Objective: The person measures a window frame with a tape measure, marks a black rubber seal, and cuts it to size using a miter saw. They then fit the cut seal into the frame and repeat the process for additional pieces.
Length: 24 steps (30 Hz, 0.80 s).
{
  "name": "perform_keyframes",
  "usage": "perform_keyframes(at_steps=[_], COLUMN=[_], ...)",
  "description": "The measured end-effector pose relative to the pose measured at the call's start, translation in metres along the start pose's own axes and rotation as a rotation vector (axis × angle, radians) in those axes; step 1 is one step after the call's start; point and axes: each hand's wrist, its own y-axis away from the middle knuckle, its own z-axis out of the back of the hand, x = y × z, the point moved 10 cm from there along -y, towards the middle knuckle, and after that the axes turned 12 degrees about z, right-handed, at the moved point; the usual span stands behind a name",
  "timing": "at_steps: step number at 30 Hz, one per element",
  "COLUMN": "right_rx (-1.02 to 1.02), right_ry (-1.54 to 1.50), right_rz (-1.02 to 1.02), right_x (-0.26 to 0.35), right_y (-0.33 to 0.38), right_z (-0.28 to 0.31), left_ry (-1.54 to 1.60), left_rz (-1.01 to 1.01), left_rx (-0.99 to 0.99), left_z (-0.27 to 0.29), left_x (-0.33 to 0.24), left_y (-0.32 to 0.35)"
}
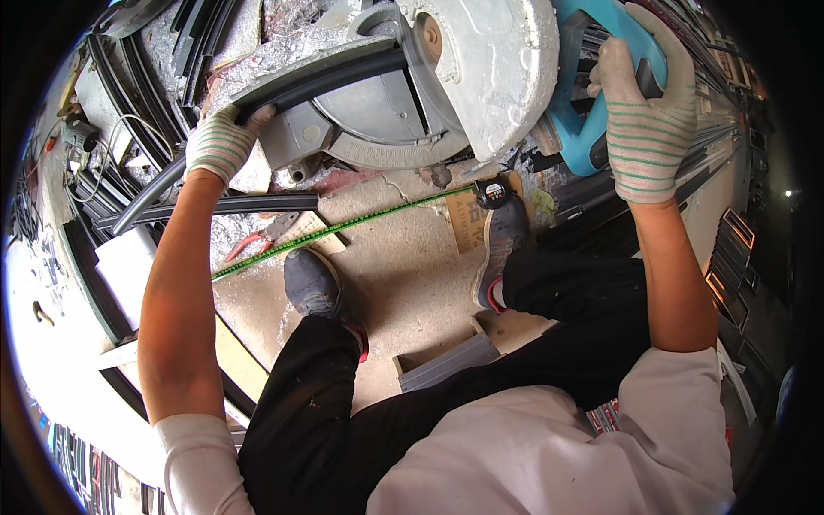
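The person stood over a chop saw (403, 94) set low on the dusty floor (403, 266), feet planted apart just in front of it. The left hand (221, 142), in a striped knit glove, had its grip closed round a long black strip (326, 75) lying across the saw's bed, pressing it down near the bed's left edge, seemingly to keep it from shifting under the blade. The strip ran on leftward past the hand and drooped toward the floor. The right hand (645, 120), gloved the same way, had its grip wrapped fully round the saw's blue handle (601, 86), placed there to work the head up and down; the pale round blade guard (498, 60) hung over the bed's right edge.

A green tape measure (343, 227) lay stretched along the floor between the shoes and the saw, its dark case (492, 193) by the right shoe (502, 249), probably left out for checking lengths. Red-handled pliers (257, 243) lay near the left shoe (313, 283). More black strips (206, 206) were piled at the left. A flat brown cardboard piece (468, 225) with faint print lay under the tape's case, and a small grey open box (446, 360) sat on the floor between the legs
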Motion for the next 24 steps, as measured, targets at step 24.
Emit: perform_keyframes(at_steps=[24], right_rx=[0.003], right_ry=[-0.064], right_rz=[-0.039], right_x=[-0.01], right_y=[0.007], right_z=[0.002], left_ry=[-0.008], left_rz=[-0.046], left_rx=[-0.045], left_z=[-0.002], left_x=[0.003], left_y=[-0.004])
